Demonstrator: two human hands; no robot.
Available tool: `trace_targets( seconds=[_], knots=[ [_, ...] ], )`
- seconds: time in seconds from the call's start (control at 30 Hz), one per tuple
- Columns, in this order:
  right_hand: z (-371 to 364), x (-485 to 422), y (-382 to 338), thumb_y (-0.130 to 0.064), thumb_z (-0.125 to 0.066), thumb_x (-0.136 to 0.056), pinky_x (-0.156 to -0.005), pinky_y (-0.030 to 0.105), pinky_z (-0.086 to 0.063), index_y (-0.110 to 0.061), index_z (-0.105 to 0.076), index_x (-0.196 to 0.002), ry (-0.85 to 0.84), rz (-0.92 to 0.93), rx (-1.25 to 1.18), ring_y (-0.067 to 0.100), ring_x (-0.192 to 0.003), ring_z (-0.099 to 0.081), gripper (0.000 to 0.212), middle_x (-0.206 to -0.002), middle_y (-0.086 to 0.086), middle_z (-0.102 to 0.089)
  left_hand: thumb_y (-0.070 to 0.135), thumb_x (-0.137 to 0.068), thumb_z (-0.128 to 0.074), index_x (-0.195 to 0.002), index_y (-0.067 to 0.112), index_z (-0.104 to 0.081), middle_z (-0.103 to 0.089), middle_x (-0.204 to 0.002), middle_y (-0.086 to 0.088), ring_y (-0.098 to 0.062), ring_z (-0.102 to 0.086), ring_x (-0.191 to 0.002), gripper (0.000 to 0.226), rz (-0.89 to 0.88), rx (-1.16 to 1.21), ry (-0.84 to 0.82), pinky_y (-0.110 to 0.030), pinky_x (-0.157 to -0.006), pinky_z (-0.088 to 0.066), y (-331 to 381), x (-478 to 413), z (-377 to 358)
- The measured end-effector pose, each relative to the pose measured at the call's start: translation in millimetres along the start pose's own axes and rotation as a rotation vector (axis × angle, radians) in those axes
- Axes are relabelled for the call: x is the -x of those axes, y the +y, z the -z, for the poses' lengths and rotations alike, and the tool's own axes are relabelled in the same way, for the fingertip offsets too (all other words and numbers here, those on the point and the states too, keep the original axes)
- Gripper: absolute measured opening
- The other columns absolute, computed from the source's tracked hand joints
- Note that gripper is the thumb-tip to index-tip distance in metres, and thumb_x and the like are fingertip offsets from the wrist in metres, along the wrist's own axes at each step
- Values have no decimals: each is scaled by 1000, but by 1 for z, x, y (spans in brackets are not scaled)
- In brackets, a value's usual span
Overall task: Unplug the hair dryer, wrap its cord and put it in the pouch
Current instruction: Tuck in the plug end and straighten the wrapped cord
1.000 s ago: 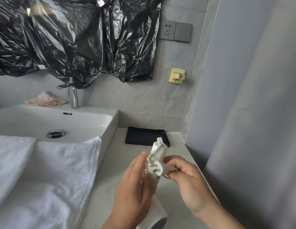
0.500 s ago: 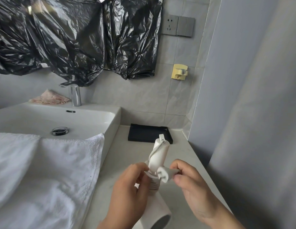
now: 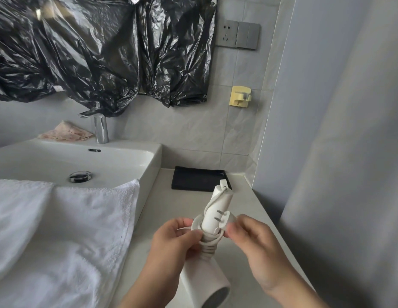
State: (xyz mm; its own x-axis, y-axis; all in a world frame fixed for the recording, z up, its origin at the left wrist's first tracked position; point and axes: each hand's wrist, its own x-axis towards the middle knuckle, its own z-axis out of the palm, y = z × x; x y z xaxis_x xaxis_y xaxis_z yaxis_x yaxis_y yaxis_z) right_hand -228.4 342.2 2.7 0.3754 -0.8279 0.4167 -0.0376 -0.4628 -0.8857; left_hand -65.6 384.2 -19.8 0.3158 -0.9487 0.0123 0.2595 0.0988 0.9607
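Observation:
I hold the white hair dryer [image 3: 204, 283] over the counter, handle pointing away from me and barrel mouth toward me. Its white cord [image 3: 208, 244] is coiled around the handle near the barrel. My left hand [image 3: 171, 245] grips the coiled part of the handle from the left. My right hand [image 3: 253, 245] pinches the white plug [image 3: 225, 218], whose two metal prongs point left across the handle. A flat black pouch [image 3: 198, 181] lies on the counter by the back wall, beyond the dryer's handle tip.
A white basin [image 3: 93, 161] with a chrome tap [image 3: 100, 130] fills the left; a white towel [image 3: 60, 230] drapes over its front rim. A wall socket [image 3: 225, 33] and a yellow hook [image 3: 240, 96] are on the tiled wall. A grey wall closes the right side.
My right hand has brought the plug round against the handle, so its prongs now lie across it. The camera view has shifted slightly; the hands sit a little lower.

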Motion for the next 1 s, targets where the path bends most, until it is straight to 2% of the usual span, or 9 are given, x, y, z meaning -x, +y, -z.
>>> trace_targets(
  seconds=[0.13, 0.2, 0.27, 0.43, 0.53, 0.67, 0.8, 0.93, 1.0],
  knots=[
    [-3, 1, -2, -50, -61, -75, -50, 22, -25, -6, -40, -62, 80, 111, 250, 6, -53, -30, 50, -54, -7, -32, 7, -70, -69, -88, -3, -70, -67, -71, -16, -18, -60, -57, 20, 67, 54, -122, -24, -55, -52, 4, 1, 4],
    [-5, 0, -1, -37, -63, -76, -48, 20, -30, -15, -48, -67, 106, 161, 342, 7, -49, -37, 28, -54, -6, -44, 1, -81, -66, -86, -3, -70, -64, -73, -17, -19, -58, -58, 8, 101, 69, -151, -25, -57, -51, 6, 2, 4],
    [-5, 0, 0, -30, -63, -76, -51, 20, -38, -25, -54, -81, 68, 153, 337, 7, -54, -48, 11, -66, -7, -58, -2, -88, -58, -84, -1, -67, -63, -70, -16, -18, -57, -55, 11, 138, 102, -152, -27, -60, -49, 7, 2, 4],
    [0, 5, -5, -41, -55, -76, -54, 17, -31, -22, -48, -85, -208, 108, 238, 1, -53, -40, 22, -58, -13, -48, -4, -88, -55, -86, 1, -67, -61, -73, -15, -18, -56, -59, 13, 166, 156, -172, -29, -64, -47, 8, 0, 5],
    [-3, 0, -1, -43, -55, -84, -53, 17, -31, -19, -50, -75, -53, 145, 330, 3, -52, -40, 26, -54, -14, -48, -4, -88, -54, -88, 1, -65, -60, -75, -15, -18, -55, -61, 12, 175, 181, -181, -29, -66, -48, 7, 0, 6],
    [-4, -1, 8, -43, -62, -80, -50, 18, -34, -20, -53, -71, 101, 156, 393, 5, -51, -43, 26, -53, -11, -51, -3, -81, -58, -84, 2, -62, -61, -70, -12, -17, -56, -59, 7, 193, 222, -185, -28, -66, -51, 5, 0, 9],
    [-7, 1, 8, -23, -73, -82, -48, 13, -32, -23, -53, -63, 112, 140, 443, 5, -49, -45, 28, -52, -17, -53, 6, -68, -63, -83, 3, -58, -59, -68, -10, -17, -54, -58, 16, 186, 270, -209, -31, -69, -49, 7, 3, 12],
    [-10, 0, 3, -22, -75, -80, -49, 13, -34, -21, -54, -63, 84, 124, 464, 5, -49, -46, 28, -50, -18, -53, 7, -69, -66, -82, 7, -61, -58, -75, -13, -19, -57, -66, 15, 177, 283, -228, -36, -74, -52, 7, 6, 14],
    [-10, -1, 2, -25, -75, -80, -49, 13, -34, -18, -55, -63, 49, 96, 453, 4, -48, -46, 26, -51, -16, -54, 1, -69, -70, -82, 10, -62, -59, -86, -16, -26, -59, -79, 18, 175, 316, -264, -46, -82, -56, 7, 6, 16]
  ],
)
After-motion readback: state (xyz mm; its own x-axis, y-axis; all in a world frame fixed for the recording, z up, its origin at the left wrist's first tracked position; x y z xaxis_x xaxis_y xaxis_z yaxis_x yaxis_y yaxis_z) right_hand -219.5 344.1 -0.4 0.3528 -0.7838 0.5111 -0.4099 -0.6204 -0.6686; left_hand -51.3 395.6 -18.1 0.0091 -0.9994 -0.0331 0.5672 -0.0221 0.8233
